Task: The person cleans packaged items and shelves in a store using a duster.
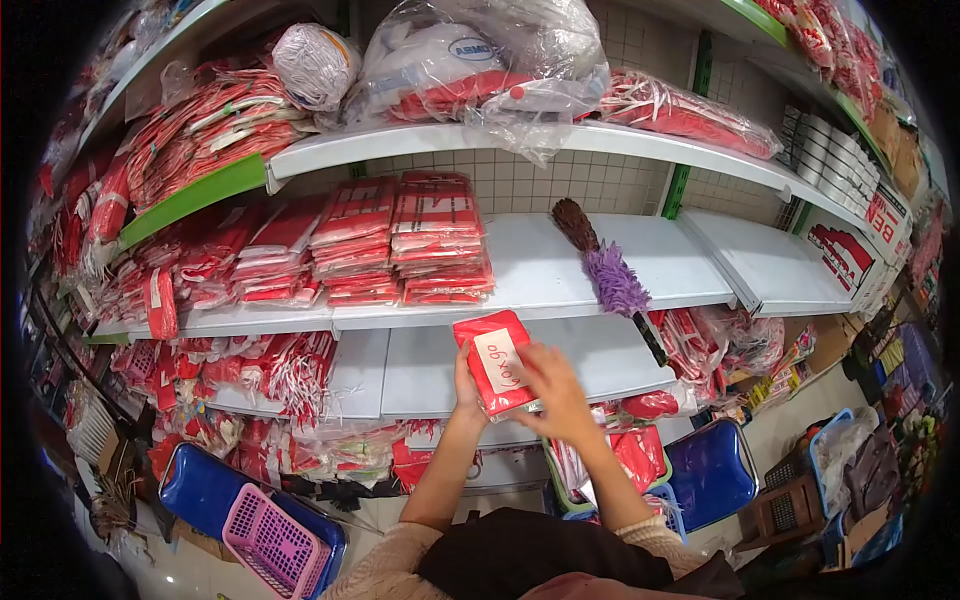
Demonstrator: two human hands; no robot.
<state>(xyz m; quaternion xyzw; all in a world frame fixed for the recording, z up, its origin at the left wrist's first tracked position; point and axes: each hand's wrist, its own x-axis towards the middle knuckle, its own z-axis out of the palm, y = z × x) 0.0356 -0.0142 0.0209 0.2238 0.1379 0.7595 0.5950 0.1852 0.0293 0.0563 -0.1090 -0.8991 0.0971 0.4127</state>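
Note:
Both of my hands hold a red packet (492,362) with a white handwritten label, raised in front of the lower white shelf (420,375). My left hand (466,385) grips its left lower edge from behind. My right hand (553,388) lies over its right side, fingers spread on the packet. Above it, on the middle shelf (560,270), two neat stacks of similar red packets (438,238) stand next to further piles to the left.
A purple feather duster (612,275) lies on the middle shelf, handle hanging over the edge. Bagged goods (480,60) fill the top shelf. On the floor stand a pink basket (272,540), blue baskets (712,470) and more red packets.

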